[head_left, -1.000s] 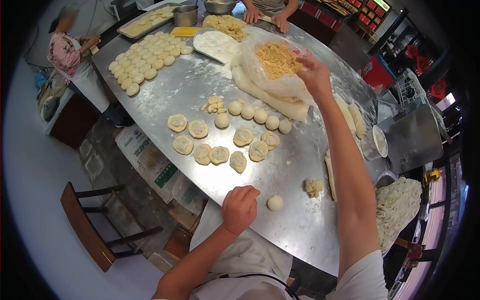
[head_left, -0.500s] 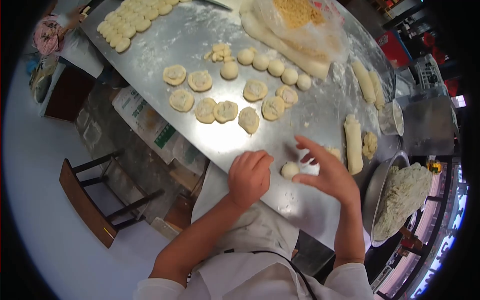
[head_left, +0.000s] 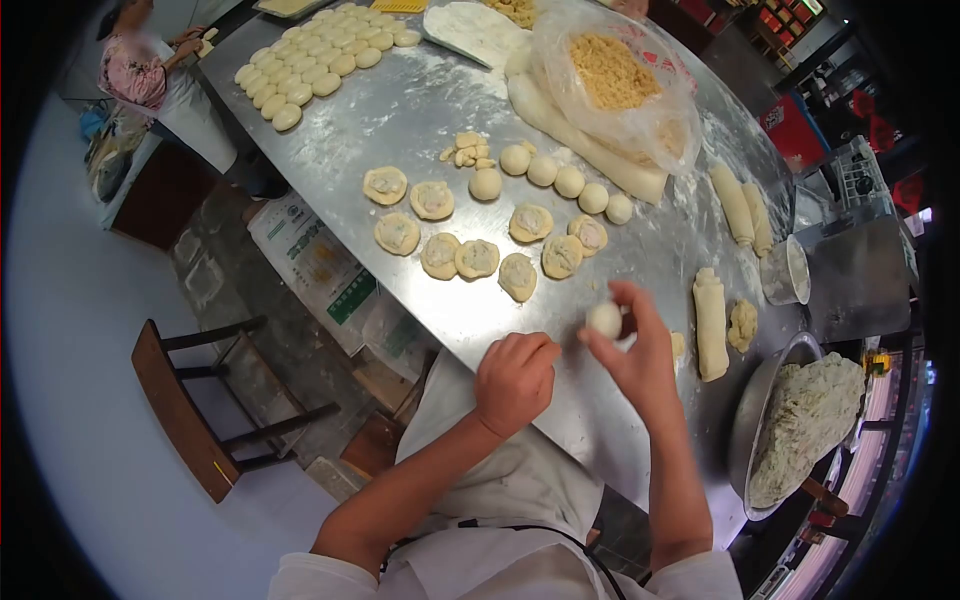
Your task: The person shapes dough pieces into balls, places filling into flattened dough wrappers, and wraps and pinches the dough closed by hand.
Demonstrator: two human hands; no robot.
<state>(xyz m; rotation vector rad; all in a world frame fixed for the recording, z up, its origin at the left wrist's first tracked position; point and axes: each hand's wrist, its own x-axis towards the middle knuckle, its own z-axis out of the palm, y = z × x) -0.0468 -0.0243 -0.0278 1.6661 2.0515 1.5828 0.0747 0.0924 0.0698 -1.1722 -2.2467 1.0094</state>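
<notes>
- Metal table [head_left: 400, 125]: dusted with flour in patches, stretching away toward 12 o'clock from the right hand [head_left: 640, 350], the centre for these directions.
- Bowl [head_left: 741, 455]: at 4 o'clock, heaped with a rough dough mass [head_left: 810, 425].
- Plastic bag [head_left: 682, 145]: at 12 o'clock, opened around crumbly filling [head_left: 615, 75] and lying partly on a long dough slab [head_left: 560, 125].
- Right hand: thumb and fingers curved around one dough ball, gripping it at their tips.
- Left hand [head_left: 515, 380]: between 8 and 9 o'clock, curled into a loose fist near the table edge; I cannot tell whether it encloses anything.
- Dough roll [head_left: 711, 325]: near 3 o'clock, lying on the metal.
- Filled rounds [head_left: 478, 257]: nine around 10 o'clock, pale filling on top.
- Dough ball [head_left: 603, 320]: in the right hand's grasp, at 2 o'clock from the left hand; whether it touches the table is unclear.
- Row of balls [head_left: 569, 182]: five at 11 o'clock, set close together.
- Small dough pieces [head_left: 467, 152]: between 10 and 11 o'clock, in a cluster.
</notes>
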